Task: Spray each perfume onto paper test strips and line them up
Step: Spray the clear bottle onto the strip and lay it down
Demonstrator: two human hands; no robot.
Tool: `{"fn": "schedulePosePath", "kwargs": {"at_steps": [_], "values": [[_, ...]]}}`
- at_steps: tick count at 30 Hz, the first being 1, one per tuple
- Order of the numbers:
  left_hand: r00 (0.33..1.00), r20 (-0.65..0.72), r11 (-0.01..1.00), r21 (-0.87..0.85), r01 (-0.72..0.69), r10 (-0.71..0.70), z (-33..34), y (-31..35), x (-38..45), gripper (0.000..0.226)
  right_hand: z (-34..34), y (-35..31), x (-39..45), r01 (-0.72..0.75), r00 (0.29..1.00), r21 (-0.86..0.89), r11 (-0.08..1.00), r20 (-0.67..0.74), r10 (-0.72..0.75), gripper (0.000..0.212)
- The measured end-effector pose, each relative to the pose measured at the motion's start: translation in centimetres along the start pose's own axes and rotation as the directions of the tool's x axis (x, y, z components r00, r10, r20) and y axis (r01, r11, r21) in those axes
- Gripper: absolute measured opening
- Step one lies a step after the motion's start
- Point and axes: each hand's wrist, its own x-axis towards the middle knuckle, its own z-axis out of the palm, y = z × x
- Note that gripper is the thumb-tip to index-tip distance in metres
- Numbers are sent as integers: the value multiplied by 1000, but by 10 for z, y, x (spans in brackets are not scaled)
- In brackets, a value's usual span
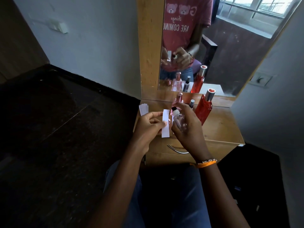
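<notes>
My left hand (pixel 148 125) pinches a white paper test strip (pixel 165 123) upright above the front of the wooden dresser top (pixel 220 129). My right hand (pixel 189 124) grips a small clear perfume bottle (pixel 179 120) with a white collar and black nozzle, its nozzle close to the strip and turned toward it. Behind my hands stand a pink perfume bottle (pixel 178 99), a slim dark bottle (pixel 191 103) and a tall red bottle (pixel 204 107) with a silver cap. A small stack of spare strips (pixel 143 108) lies at the dresser's left edge.
A mirror (pixel 222 46) rises behind the dresser and reflects the bottles and my hands. A drawer with a metal handle (pixel 177 149) faces me below the top. A dark floor lies to the left, a wall switch (pixel 58 27) higher up.
</notes>
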Motion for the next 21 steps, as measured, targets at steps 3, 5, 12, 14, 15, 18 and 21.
{"fn": "schedulePosePath", "kwargs": {"at_steps": [3,5,12,14,15,18,21], "values": [[999,16,1000,-8,29,-28,2,0,0,29,-2,-1,3,63,997,-221,973,55,-52,50],[998,42,999,-15,38,-37,2,1,0,29,-3,0,4,82,995,-314,946,86,-58,51],[995,84,996,-65,61,-56,2,1,-2,30,-8,-1,8,127,988,-337,933,126,-89,50],[994,86,995,-77,68,-62,2,1,-2,30,-8,-1,8,134,987,-346,929,136,-91,52],[994,86,994,-79,72,-65,2,1,-2,32,-8,-1,8,135,986,-348,928,141,-91,52],[994,89,994,-78,76,-68,2,0,-2,35,-7,-1,7,118,987,-348,930,146,-71,50],[994,84,994,-82,75,-69,2,0,-2,34,-7,-1,7,101,989,-347,932,136,-56,49]]}}
